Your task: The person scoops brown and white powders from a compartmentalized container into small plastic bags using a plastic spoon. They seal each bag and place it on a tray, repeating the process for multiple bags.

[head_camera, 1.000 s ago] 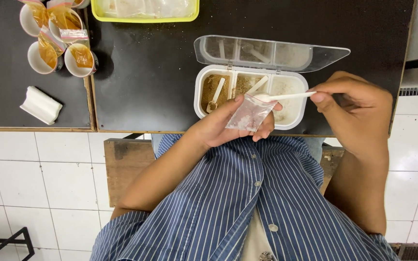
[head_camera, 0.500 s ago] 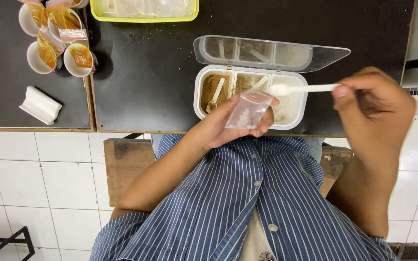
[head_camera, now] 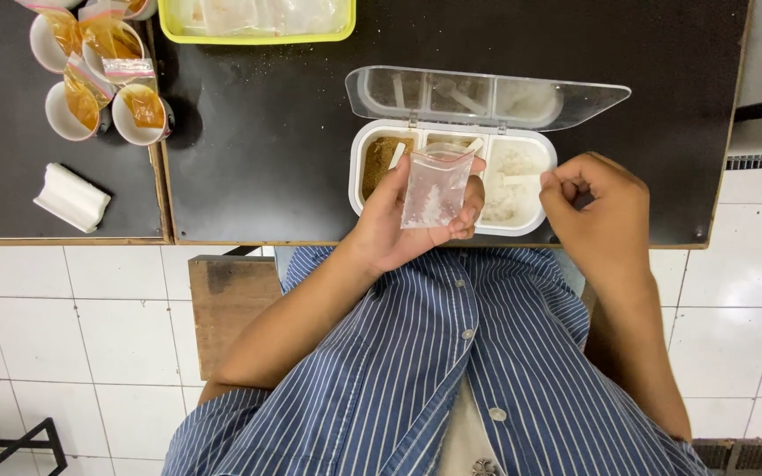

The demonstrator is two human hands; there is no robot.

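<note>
Head view looks straight down on a black table point(head_camera: 257, 141) with the person's striped shirt filling the lower middle. At centre, the left hand point(head_camera: 399, 220) grips a small clear plastic bag point(head_camera: 434, 187) upright between thumb and fingers, its mouth open toward twelve o'clock and a little white powder lying in its bottom. The bag stands in front of a white three-compartment seasoning box point(head_camera: 451, 176), hiding much of the middle compartment; brown powder shows in the nine o'clock compartment, white grains in the three o'clock one. The box's clear lid point(head_camera: 487, 95) stands open at twelve o'clock.

Just beside the box at three o'clock, the right hand point(head_camera: 597, 207) is curled, fingertips pinched together near the handle of a white spoon point(head_camera: 513, 179) lying in the white grains; whether it touches the handle is hard to tell.

Toward ten o'clock, well apart, stand small white cups point(head_camera: 108, 84) lined with bags of orange-brown sauce, partly cut off by the frame's top edge. Below them lies a white folded wad point(head_camera: 70, 197). A yellow-green tray point(head_camera: 257, 19) at twelve o'clock is cut off too.

The table's near edge runs just under the box, so the hands work right at the rim. Bare black surface lies between the box and the cups. A wooden stool point(head_camera: 235, 308) and white floor tiles point(head_camera: 81, 326) show below.
</note>
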